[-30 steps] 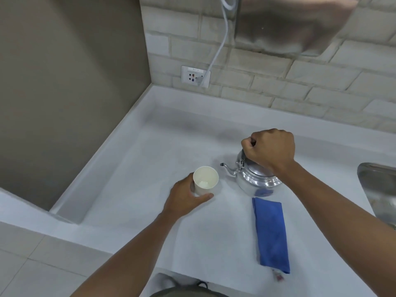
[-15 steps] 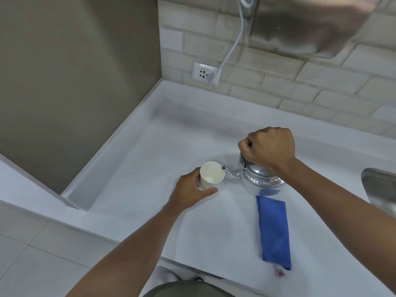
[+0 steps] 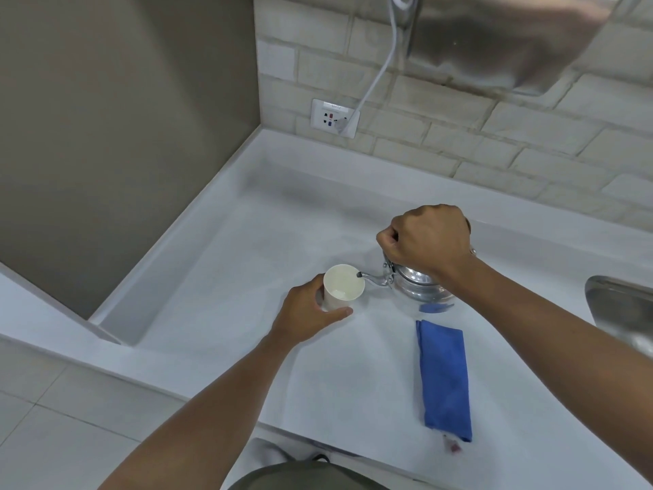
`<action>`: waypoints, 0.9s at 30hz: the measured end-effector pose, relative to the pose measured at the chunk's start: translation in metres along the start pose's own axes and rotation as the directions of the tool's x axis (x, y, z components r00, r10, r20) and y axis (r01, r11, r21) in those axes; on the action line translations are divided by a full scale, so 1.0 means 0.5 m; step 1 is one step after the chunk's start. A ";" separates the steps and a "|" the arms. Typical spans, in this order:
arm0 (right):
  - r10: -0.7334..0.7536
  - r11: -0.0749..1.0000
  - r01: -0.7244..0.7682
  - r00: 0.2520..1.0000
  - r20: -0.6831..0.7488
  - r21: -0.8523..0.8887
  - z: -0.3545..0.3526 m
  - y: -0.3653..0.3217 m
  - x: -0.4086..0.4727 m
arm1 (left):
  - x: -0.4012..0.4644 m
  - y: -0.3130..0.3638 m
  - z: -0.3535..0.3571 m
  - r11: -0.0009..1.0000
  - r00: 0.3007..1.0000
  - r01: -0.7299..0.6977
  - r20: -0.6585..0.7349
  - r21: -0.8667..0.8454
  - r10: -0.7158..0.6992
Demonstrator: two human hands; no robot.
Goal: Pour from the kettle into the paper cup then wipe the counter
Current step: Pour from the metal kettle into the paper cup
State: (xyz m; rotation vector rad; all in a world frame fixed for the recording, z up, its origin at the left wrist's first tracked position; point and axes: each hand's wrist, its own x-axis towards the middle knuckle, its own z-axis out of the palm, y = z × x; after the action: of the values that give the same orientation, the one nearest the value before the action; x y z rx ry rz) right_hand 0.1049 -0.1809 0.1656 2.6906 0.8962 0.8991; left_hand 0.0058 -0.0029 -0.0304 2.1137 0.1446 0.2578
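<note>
A white paper cup (image 3: 343,286) stands on the white counter (image 3: 219,284), with my left hand (image 3: 307,314) wrapped around its near side. A small shiny metal kettle (image 3: 417,282) hangs just right of the cup, lifted off the counter and tilted left. Its thin spout (image 3: 371,277) reaches over the cup's rim. My right hand (image 3: 429,238) is closed on the kettle's top handle and hides the lid. A little liquid shows at the cup's bottom. A folded blue cloth (image 3: 445,380) lies on the counter below the kettle.
A steel sink (image 3: 622,313) edge is at the right. A raised counter lip and a brown wall panel (image 3: 123,136) run along the left. A wall socket (image 3: 335,117) with a white cable sits on the brick backsplash, under a steel appliance (image 3: 501,40).
My right hand has lifted the kettle and tilted it left, bringing the spout from beside the cup to over its rim. My left hand has kept hold of the cup.
</note>
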 end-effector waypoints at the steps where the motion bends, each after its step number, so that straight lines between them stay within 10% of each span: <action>1: -0.001 1.000 0.001 1.000 -0.004 -0.004 -0.001 -0.001 0.001 | -0.001 0.000 0.000 1.000 1.000 0.000 -0.003 -0.006 0.000; 27: -0.106 0.992 0.107 0.994 0.016 -0.072 -0.036 -0.018 0.013 | -0.003 0.001 -0.001 0.999 0.999 -0.035 0.002 -0.007 0.035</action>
State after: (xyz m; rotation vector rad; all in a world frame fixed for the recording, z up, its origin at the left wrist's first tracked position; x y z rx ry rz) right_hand 0.0937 -0.1703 0.1803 2.5579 0.9746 0.8741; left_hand 0.0044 -0.0030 -0.0296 2.1111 0.1057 0.2765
